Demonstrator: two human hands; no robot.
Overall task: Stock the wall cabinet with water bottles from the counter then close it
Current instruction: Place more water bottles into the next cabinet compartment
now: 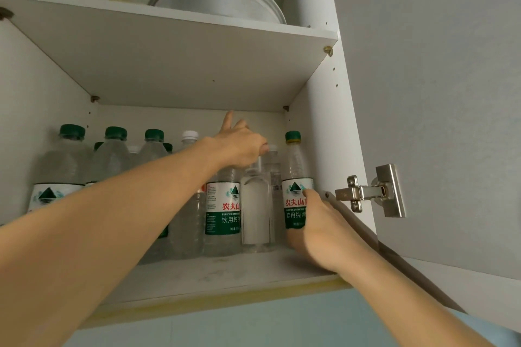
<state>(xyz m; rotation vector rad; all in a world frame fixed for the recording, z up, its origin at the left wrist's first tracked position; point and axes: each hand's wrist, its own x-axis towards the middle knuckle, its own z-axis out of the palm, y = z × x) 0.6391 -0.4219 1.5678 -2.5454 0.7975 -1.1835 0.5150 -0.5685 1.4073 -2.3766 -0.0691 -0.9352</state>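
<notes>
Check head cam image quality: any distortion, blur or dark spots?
Head view: wide-angle bends the shelf edges and cabinet door; lighting soft and even, dimmer behind the bottles; left hand slightly soft; labels legible, no glare.

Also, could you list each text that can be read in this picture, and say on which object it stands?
"农夫山": red characters on the label of the middle bottle, cut off at the label's edge.
"饮用纯净": white characters lower on that label.
"农夫山", "PURIFIED DRINKING" and "饮用纯": label of the right bottle, which the right hand grips, covering the rest.
Fine print on both labels and the stamp on the hinge: too small to read.
Left bottle: only a logo shows.
</notes>
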